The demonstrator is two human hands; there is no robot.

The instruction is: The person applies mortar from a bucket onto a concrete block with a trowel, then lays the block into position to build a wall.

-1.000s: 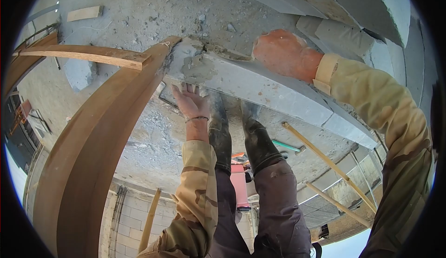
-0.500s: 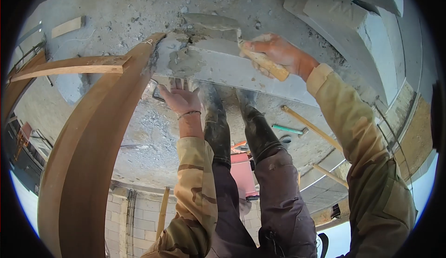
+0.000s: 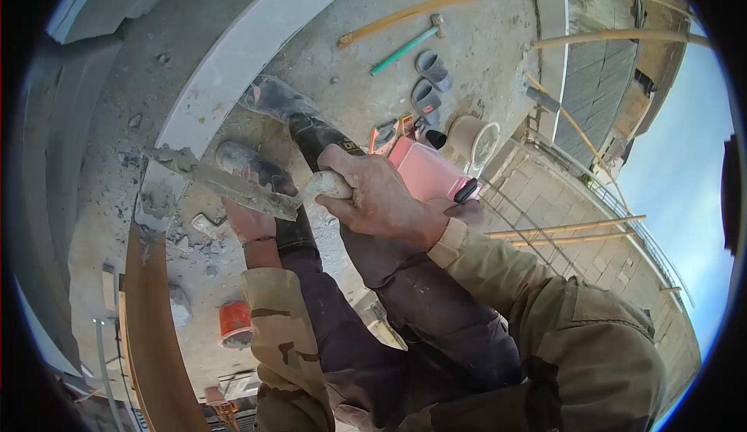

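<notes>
The fingers (image 3: 352,171) of the right hand (image 3: 381,199) are wrapped fully shut around the pale rounded handle of a mortar-crusted steel trowel (image 3: 226,183), thumb side towards the blade. The grip looks firm and close to the blade, which would give good control of the tip. The blade runs out nearly flat to the left, its far end near the mortar-smeared end of a long pale masonry block (image 3: 233,66), just where that block meets a curved brown wooden plank (image 3: 152,315).

The left hand (image 3: 247,223) sits directly beneath the blade with a thin bracelet (image 3: 261,240) at the wrist. Its fingers run up behind the metal, so I cannot tell how far open they are or whether they touch it. Judging from its place, it is set there to steady the blade or catch what drops.

Outward from the fingers, the right wrist is straight and the forearm, in a camouflage sleeve with a tan cuff, comes in from the lower right. The left forearm rises steeply from below. Both hands work in front of the person's dark rubber boots (image 3: 288,109) on the dusty concrete floor (image 3: 482,20).
</notes>
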